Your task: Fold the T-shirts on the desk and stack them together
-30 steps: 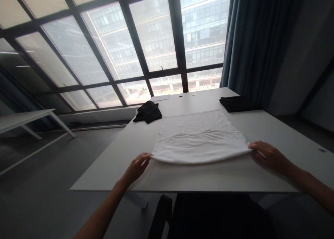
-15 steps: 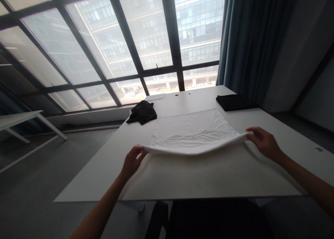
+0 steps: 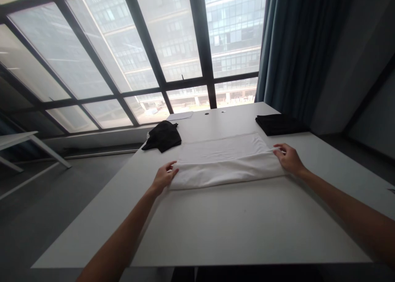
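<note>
A white cloth [image 3: 222, 167], which looks like a garment, lies on the white table [image 3: 247, 220] with its near part turned over in a wide band. At the band's left end, my left hand [image 3: 165, 177] pinches the upper corner between thumb and fingers. My right hand [image 3: 287, 158] grips the matching corner on the right, its fingertips partly covered by the cloth edge. Some light wrinkles cross the flat single part behind the fold. The cloth's exact kind cannot be made out.
A crumpled black cloth [image 3: 162, 136] lies at the table's left edge. Toward the back right is a folded black cloth [image 3: 279, 123]. A white sheet [image 3: 180, 116] rests at the far edge. Beyond stand tall windows, a blue curtain [image 3: 286, 47] and another table [image 3: 18, 139].
Both hands have carried the near edge of the white cloth away from me and down, laying it over the rest. A flat folded band now shows where the edge hung raised.
</note>
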Motion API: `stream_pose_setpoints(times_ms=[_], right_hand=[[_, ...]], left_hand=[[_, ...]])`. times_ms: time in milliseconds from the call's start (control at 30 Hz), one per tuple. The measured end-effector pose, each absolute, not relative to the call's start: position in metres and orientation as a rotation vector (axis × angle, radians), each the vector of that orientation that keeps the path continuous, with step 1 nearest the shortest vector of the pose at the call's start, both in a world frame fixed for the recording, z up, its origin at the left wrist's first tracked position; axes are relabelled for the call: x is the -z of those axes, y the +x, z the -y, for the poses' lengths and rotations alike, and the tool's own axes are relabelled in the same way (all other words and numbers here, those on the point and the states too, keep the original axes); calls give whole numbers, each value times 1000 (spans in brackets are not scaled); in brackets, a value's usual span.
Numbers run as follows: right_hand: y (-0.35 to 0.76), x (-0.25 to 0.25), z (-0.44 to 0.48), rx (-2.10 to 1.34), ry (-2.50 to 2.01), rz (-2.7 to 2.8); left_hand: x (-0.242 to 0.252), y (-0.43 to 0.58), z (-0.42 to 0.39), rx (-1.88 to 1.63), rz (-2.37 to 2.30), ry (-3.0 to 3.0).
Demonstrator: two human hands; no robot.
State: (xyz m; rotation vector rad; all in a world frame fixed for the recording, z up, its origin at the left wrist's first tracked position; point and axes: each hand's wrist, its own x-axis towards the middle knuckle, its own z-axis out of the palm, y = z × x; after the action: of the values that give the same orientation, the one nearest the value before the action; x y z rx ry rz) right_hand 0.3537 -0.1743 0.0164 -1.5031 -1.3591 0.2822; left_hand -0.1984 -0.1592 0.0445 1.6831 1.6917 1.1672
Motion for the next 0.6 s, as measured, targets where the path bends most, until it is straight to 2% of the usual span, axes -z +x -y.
stream_pose_setpoints(times_ms=[167, 333, 600], right_hand=[[363, -37, 148, -219, -1484, 1340], [366, -54, 83, -171, -1523, 1341], [356, -22, -8, -236, -1776, 1376]], left_hand=[[-65, -207, 138, -1220, -1529, 1556], [-83, -203, 77, -1286, -1445, 1398], [-55, -176, -3, -1219, -1726, 1443]])
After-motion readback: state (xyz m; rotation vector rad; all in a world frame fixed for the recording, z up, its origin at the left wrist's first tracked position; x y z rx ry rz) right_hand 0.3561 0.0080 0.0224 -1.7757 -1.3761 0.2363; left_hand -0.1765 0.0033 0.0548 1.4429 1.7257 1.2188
